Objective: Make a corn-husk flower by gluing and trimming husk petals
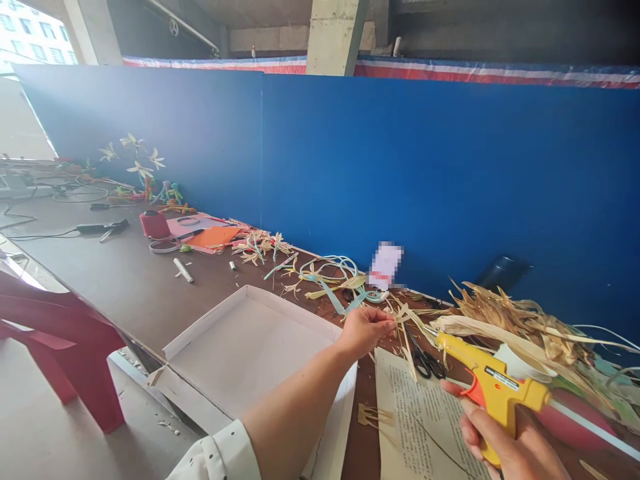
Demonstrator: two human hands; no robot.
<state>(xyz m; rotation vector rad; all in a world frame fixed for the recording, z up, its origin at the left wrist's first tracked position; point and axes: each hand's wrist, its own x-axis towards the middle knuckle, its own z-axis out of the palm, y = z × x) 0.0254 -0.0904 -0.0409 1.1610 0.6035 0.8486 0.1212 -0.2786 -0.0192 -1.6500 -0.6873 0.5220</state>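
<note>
My left hand (365, 330) reaches over the table with thumb and fingers pinched on a small pale husk flower (401, 312). My right hand (510, 433) is wrapped around the handle of a yellow hot glue gun (493, 383) with a red trigger. The gun's nozzle points left, close to the husk flower; whether they touch I cannot tell. A white glue stick (595, 427) sticks out of its rear. Black-handled scissors (427, 363) lie below the nozzle. A printed sheet (410, 413) spreads beneath my right hand.
An open white box lid (250, 333) lies left of my forearm. Dried corn husks (520, 310) heap up at the right. Blue cord (330, 267), a red thread spool (155, 225) and finished flowers (140, 160) line the blue partition (400, 160). A red chair (85, 347) stands front left.
</note>
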